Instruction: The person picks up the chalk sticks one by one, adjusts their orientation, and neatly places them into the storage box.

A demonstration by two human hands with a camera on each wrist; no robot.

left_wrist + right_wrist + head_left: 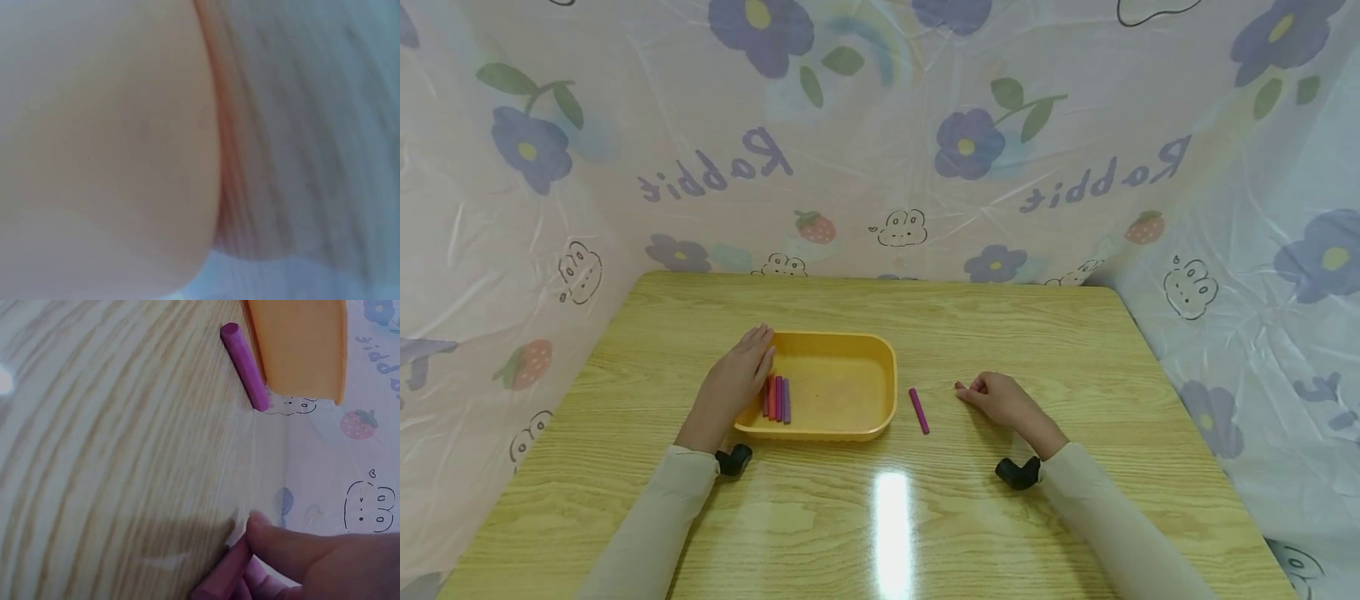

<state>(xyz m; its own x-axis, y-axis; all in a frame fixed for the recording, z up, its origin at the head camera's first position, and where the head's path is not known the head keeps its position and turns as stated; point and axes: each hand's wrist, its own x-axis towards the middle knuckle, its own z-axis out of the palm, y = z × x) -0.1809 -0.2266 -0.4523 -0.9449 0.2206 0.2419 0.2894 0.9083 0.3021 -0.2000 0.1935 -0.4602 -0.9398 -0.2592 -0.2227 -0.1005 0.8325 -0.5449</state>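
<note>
My left hand point(739, 375) rests along the left rim of a yellow plastic tray point(842, 433), its fingers fairly straight and covering the far left corner. In the left wrist view only blurred skin and wood grain show. Several crayons point(777, 400), red to purple, lie side by side inside the tray by that hand. My right hand point(1003, 400) pinches a dark reddish crayon point(222, 572) between thumb and fingers, just over the table. Between the tray and this hand, a magenta crayon point(919, 411) lies on the wood, seen in the right wrist view as well.
The wood-grain table point(820, 517) carries a bright light reflection near its front. A patterned curtain point(865, 150) with flowers and rabbits encloses the back and sides. A black wrist device point(1018, 473) sits at the right cuff, another point(735, 460) at the left.
</note>
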